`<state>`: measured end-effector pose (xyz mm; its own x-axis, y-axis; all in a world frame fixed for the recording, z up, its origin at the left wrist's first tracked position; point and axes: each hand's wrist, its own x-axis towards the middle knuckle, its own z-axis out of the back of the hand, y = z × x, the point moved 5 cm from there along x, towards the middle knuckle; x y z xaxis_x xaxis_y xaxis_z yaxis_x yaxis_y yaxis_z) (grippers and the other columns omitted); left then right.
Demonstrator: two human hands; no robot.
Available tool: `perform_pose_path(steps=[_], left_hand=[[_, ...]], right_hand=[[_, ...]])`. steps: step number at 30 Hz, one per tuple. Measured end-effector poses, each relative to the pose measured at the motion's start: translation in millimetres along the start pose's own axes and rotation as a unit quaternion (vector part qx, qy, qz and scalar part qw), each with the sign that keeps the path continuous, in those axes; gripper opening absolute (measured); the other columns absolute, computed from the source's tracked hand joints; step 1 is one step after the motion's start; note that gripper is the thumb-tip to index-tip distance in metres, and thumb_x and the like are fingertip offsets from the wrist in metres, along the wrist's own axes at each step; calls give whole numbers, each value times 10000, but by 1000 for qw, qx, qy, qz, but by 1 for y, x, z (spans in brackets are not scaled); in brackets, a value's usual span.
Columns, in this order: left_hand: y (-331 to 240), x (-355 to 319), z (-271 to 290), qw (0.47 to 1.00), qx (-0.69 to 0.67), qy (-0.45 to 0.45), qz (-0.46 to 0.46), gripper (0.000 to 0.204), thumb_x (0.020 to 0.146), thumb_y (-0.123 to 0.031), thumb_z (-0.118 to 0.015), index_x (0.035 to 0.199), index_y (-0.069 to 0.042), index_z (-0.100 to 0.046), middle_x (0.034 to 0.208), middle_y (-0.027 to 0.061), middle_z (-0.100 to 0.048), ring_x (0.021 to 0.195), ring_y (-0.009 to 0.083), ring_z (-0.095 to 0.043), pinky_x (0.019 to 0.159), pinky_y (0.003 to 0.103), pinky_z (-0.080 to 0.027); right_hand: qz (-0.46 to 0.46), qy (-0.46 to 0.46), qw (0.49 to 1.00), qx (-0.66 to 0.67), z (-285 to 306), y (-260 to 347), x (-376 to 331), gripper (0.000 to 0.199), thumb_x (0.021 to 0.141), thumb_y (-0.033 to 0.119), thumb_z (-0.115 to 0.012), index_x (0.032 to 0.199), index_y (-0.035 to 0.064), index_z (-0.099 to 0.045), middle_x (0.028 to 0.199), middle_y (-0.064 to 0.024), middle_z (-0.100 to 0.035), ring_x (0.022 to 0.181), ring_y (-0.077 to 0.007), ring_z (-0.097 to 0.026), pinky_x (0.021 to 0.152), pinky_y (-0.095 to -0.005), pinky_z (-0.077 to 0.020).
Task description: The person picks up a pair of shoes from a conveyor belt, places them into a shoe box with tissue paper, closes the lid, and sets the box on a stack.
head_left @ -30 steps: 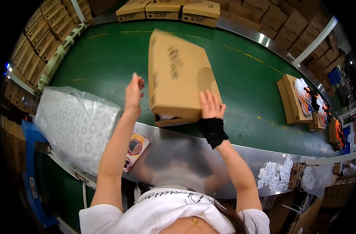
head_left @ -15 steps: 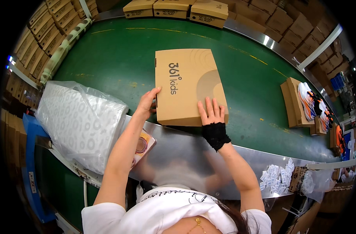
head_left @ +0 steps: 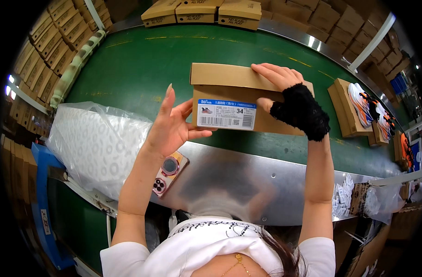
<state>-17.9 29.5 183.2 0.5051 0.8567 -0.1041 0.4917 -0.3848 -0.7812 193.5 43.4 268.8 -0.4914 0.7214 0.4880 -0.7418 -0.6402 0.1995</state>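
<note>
A closed brown cardboard shoebox (head_left: 271, 117) is tilted up over the green belt, its labelled side facing me. My right hand (head_left: 289, 99), in a black fingerless lace glove, grips it at the right, with the thumb on the side and the fingers over the lid. At the box's left end my left hand (head_left: 169, 122) is open, thumb up and fingers spread. Its fingertips reach the box's lower left corner, partly behind it. A white and blue label (head_left: 226, 114) with a barcode and a shoe picture is stuck on the box side.
A phone (head_left: 170, 173) lies on the metal ledge (head_left: 220, 180), beside a plastic bag of patterned white paper (head_left: 98, 143). Closed shoeboxes (head_left: 197, 13) stand at the far edge. At right are an open box with shoes (head_left: 358, 106) and a pile of small white packets (head_left: 342, 196).
The shoebox has turned and tipped up, so its labelled side shows instead of its lid top. My right hand has moved up and right to grip it; the left hand has opened wider.
</note>
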Motion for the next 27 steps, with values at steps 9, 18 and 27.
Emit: perform_pose_path(steps=[9,18,27], left_hand=[[0,1,-4,999,-11,-2,-36,812,834,-605,-333,1285,65,-247,1240,185,-365,1108,337,-458,941,435,-401],[1,-4,0,999,3,-20,-45,826,822,-621,-336,1276,65,-265,1247,225,-385,1131,346,-436,922,468,-404],[34,-2,55,984,-43,-103,140,811,744,-691,-412,1250,-56,-418,1253,125,-438,1145,263,-428,937,430,-351]], right_hand=[[10,5,999,-41,-10,-6,4,586,665,146,-572,1235,149,-436,1184,-85,-465,1074,-267,-426,1004,-382,-238],[18,-19,999,-30,-15,-5,4,561,655,85,-520,1209,146,-464,1155,-86,-486,1061,-248,-441,991,-373,-244],[51,-97,993,-44,-23,48,-53,576,519,79,-535,1091,148,-554,1052,-57,-542,948,-235,-507,851,-390,-322]])
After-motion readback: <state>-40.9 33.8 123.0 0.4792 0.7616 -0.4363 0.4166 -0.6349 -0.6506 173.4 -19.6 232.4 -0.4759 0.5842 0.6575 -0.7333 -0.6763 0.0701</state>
